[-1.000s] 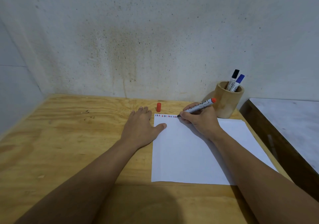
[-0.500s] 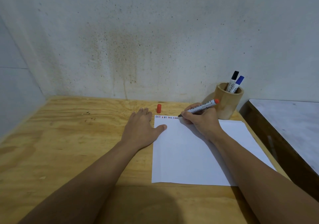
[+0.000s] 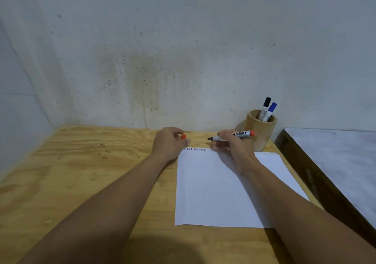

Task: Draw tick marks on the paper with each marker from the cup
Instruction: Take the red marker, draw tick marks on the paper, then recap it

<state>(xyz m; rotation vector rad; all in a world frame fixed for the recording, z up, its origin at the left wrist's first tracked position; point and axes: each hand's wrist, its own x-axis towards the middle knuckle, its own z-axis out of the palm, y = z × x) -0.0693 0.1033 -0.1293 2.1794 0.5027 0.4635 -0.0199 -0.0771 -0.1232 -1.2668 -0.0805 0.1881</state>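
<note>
A white sheet of paper [image 3: 213,190] lies on the wooden table, with a short row of red, blue and dark tick marks [image 3: 194,149] along its top edge. My right hand [image 3: 234,149] holds an uncapped red marker [image 3: 238,135] level above the paper's top edge, tip pointing left. My left hand [image 3: 168,143] pinches the small red cap [image 3: 183,136] just beyond the paper's top left corner. A wooden cup [image 3: 261,131] behind my right hand holds a black-capped marker [image 3: 265,108] and a blue-capped marker [image 3: 271,111].
The plywood table [image 3: 85,172] ends at a stained wall behind. A second, grey-topped table [image 3: 341,162] with a dark edge stands close on the right, next to the cup.
My right hand lifted the red marker off the paper and turned it level. My left hand left the paper's corner and closed on the red cap.
</note>
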